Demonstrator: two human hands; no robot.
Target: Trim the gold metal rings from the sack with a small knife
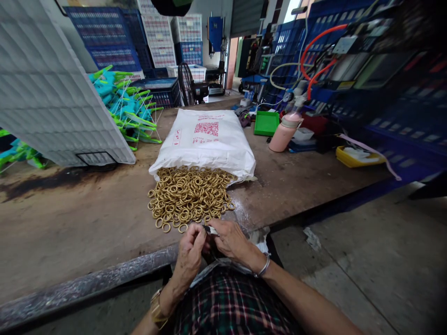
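A white sack (206, 139) lies on the brown worktable (70, 223), its mouth spilling a heap of several golden rings (188, 195) toward me. My left hand (190, 253) and my right hand (228, 239) meet at the table's near edge, just in front of the heap. Both are closed in a pinch around a small pale piece (210, 229) held between them; I cannot make out what it is. A gold watch sits on my left wrist, a bangle on my right.
A grey quilted panel (52, 88) leans at the left, with teal and green plastic parts (129, 102) behind it. A pink bottle (284, 132), a green tray (266, 123) and a yellow tray (356, 157) stand at the right. Stacked crates fill the back.
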